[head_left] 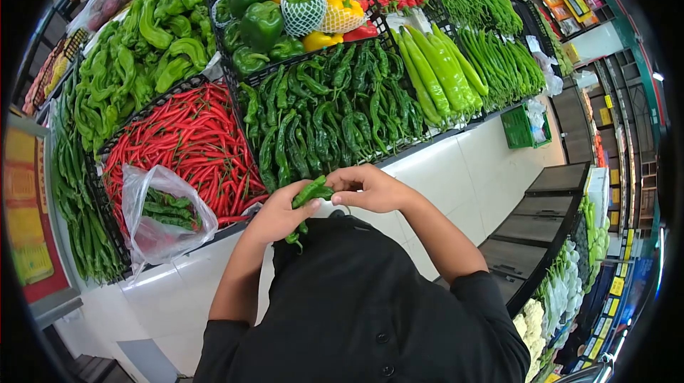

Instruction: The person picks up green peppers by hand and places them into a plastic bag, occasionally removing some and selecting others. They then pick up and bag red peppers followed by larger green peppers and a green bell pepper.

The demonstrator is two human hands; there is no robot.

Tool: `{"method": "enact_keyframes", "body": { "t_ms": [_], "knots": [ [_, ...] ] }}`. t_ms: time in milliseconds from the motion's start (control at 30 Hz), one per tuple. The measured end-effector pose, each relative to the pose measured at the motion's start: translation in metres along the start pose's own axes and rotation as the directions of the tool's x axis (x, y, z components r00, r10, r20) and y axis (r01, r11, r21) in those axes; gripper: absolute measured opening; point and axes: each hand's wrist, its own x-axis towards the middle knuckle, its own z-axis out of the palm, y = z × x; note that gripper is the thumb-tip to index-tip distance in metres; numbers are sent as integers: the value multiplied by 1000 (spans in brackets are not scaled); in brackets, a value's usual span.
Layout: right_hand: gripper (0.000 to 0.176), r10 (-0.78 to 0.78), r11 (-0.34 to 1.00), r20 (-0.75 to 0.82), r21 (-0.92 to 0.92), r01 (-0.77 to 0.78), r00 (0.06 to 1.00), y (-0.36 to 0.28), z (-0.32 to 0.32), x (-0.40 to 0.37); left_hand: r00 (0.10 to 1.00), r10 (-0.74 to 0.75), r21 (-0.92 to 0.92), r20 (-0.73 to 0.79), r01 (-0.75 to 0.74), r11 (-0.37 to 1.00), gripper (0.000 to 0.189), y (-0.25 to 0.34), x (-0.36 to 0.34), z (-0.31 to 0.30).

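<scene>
Close in front of my chest, my left hand (279,213) is wrapped round a dark green pepper (308,192), whose lower end pokes out below the fingers. My right hand (369,189) pinches at the other end of that pepper with thumb and fingertips. Just beyond both hands lies a crate of wrinkled dark green peppers (320,116). An open clear plastic bag (160,230) with several green peppers inside rests on the red chilies (182,144), left of my left hand.
Light green peppers (135,48) fill the far left. Bell peppers (260,23), some in foam nets, sit at the back. Long pale green peppers (438,73) and green beans (502,62) lie right. A green basket (519,128) stands on the tiled floor (456,176).
</scene>
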Motion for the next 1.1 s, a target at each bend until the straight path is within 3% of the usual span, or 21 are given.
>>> {"method": "enact_keyframes", "body": {
  "t_ms": [167,267,367,433,467,500,533,567,633,700,733,867,1100],
  "knots": [
    [13,-75,940,66,339,48,995,8,4,-10,998,58,-72,-15,-59,996,39,3,-2,2],
    [11,-5,837,52,546,-24,999,-6,16,-15,994,107,-41,-38,-108,993,39,-2,-1,4],
    [12,-29,822,15,569,15,999,-11,24,-19,972,202,14,-120,-202,979,39,-7,0,6],
    [14,-89,878,-116,459,133,989,-9,20,-20,932,288,49,-219,-285,957,38,-6,-1,9],
    [15,-125,898,-178,397,188,976,-7,17,-22,929,260,20,-262,-264,964,38,-6,-2,6],
    [17,-204,963,-292,115,246,934,-7,10,-21,925,230,-11,-304,-245,970,38,-6,-3,2],
    [19,-244,965,-363,-184,188,899,-16,2,-21,918,198,-43,-343,-226,973,38,-5,-5,0],
    [19,-312,919,-395,-357,169,864,-17,-4,-16,916,169,-139,-364,-232,963,38,-2,-6,1],
    [21,-477,732,-387,-672,113,789,-10,-18,-4,910,166,-142,-381,-235,962,38,-1,-6,-3],
    [21,-522,570,-310,-820,54,794,-1,-30,11,904,173,-122,-391,-237,964,37,0,-4,-3],
    [22,-537,478,-270,-878,25,799,4,-33,18,910,166,-135,-379,-232,963,37,1,-4,-1],
    [20,-532,378,-203,-926,16,822,20,-34,29,926,152,-156,-346,-216,964,37,6,-5,7],
    [19,-529,427,-223,-904,29,819,21,-34,15,924,127,-248,-362,-226,942,35,-3,0,11]
  ]
}}
